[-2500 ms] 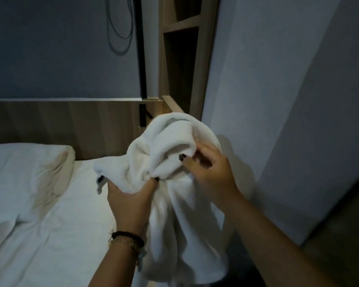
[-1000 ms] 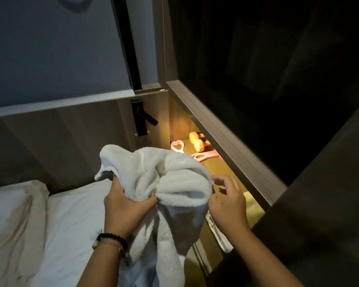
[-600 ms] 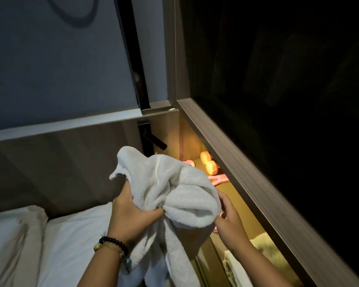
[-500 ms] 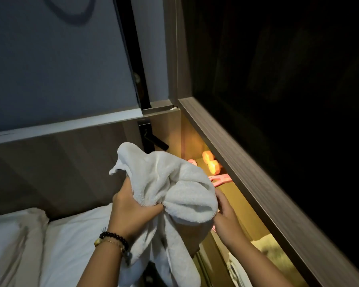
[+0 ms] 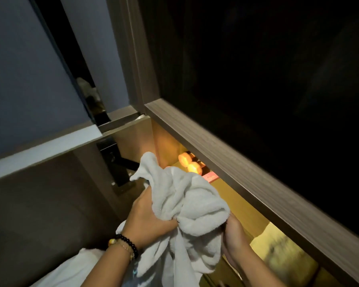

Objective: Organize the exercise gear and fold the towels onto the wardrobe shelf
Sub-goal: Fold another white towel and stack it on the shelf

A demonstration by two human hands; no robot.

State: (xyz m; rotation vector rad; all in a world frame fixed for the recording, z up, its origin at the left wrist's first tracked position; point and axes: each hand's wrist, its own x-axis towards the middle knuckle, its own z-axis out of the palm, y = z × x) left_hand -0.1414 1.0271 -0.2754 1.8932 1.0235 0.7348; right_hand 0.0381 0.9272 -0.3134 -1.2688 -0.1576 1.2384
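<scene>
The towel (image 5: pixel 187 201), white and bunched, hangs at 6 o'clock before the lit wardrobe shelf (image 5: pixel 232 201); left hand (image 5: pixel 147 220) fingers curl round its folds, right hand (image 5: pixel 234 237) grips its underside at 5 o'clock, dumbbells (image 5: pixel 190 163) at 12 o'clock beyond

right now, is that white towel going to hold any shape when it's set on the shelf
Probably not: the white towel is bunched and hangs limp below the left hand. It looks light and likely slumps unless folded. The right hand supports it underneath.

Bedroom, dim: white bed linen (image 5: pixel 71 272) below brown padded headboard (image 5: pixel 39 204); grey wood-grain wardrobe frame (image 5: pixel 236 168) beside it, lit shelf (image 5: pixel 236 201) inside.
</scene>
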